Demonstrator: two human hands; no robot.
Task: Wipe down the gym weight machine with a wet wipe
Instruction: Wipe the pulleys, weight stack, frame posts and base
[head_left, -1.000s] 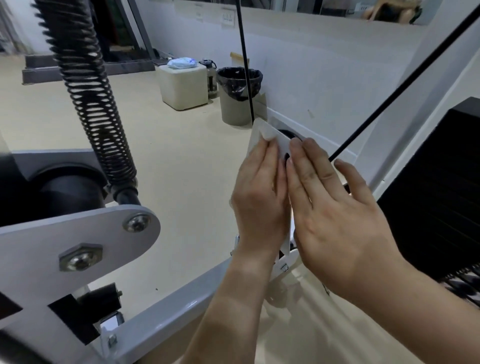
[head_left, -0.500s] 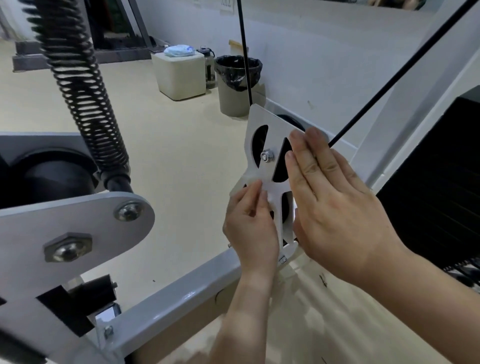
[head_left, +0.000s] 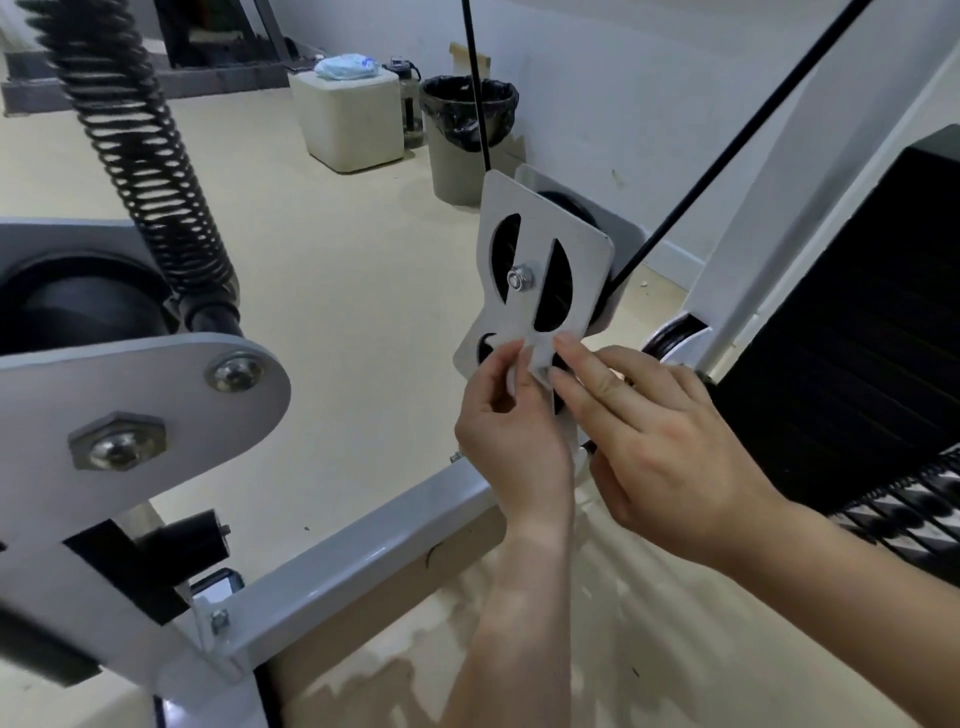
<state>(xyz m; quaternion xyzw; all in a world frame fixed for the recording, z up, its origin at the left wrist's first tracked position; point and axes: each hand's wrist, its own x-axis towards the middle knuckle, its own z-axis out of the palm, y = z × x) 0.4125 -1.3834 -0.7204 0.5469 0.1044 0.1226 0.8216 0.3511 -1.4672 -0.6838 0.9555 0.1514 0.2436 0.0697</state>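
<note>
- Pulley plate (head_left: 595, 270): grey metal, upright, with curved cut-outs showing a black wheel behind. A silver bolt (head_left: 519, 278) sits at its centre.
- Wet wipe (head_left: 514, 378): a small white fold against the lower part of the pulley plate, mostly hidden by fingers.
- Left hand (head_left: 511, 447): raised from below, thumb and fingers curled, pinching the wet wipe at the plate's lower edge.
- Right hand (head_left: 670, 441): comes in from the right with fingers nearly straight and close together. Its fingertips (head_left: 565, 344) touch the lower plate just beside the left hand, and the thumb is tucked underneath.
- Cables: one black cable (head_left: 475, 78) runs straight up from the plate's top, and a second (head_left: 727, 145) slants up to the right.
- Weight stack (head_left: 857, 322): black, at the right, behind the right hand.
- Frame bar (head_left: 363, 561): grey square tube, crossing below both hands.
- Coil spring (head_left: 140, 150): black, at upper left, slanting down to a grey bracket (head_left: 197, 395) with a hex bolt (head_left: 118, 441).
- Floor items by the far wall:
  - a bin (head_left: 457, 176) with a black liner
  - a white cube stool (head_left: 353, 124) carrying a blue-white packet (head_left: 347, 66)
  - a dark bottle (head_left: 408, 98) between the stool and the bin
</note>
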